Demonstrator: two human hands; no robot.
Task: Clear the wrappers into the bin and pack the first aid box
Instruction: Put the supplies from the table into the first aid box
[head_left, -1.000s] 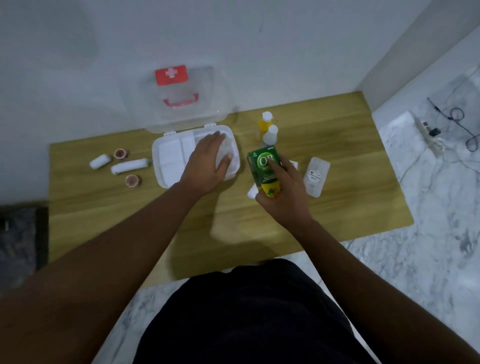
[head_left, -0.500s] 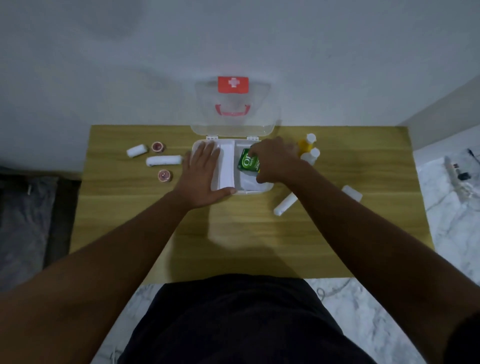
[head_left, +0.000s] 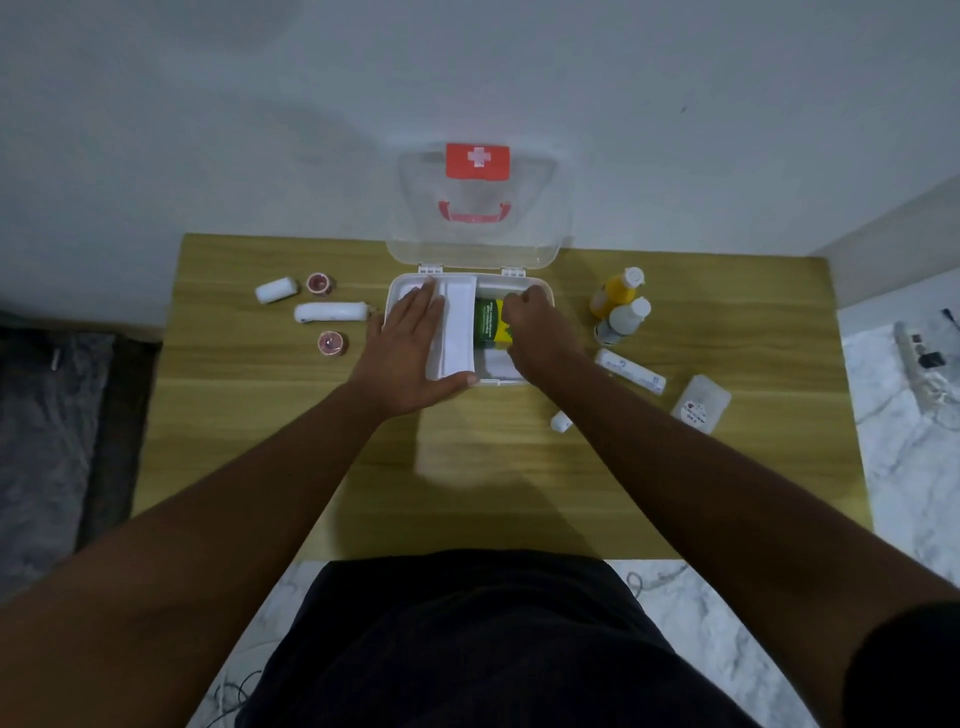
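Left hand (head_left: 415, 358) spread flat on first aid box (head_left: 537, 288), right hand (head_left: 535, 332) grip curled on green carton (head_left: 487, 321)

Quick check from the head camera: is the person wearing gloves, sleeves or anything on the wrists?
No. The left hand and right hand are bare, without gloves, rings or a watch. Both forearms are uncovered up to the frame edge; no sleeves show. Dark clothing covers the lap.

left hand (head_left: 415, 353) flat, fingers spread, palm down; right hand (head_left: 540, 332) curled in a loose fist, both arms stretched forward.
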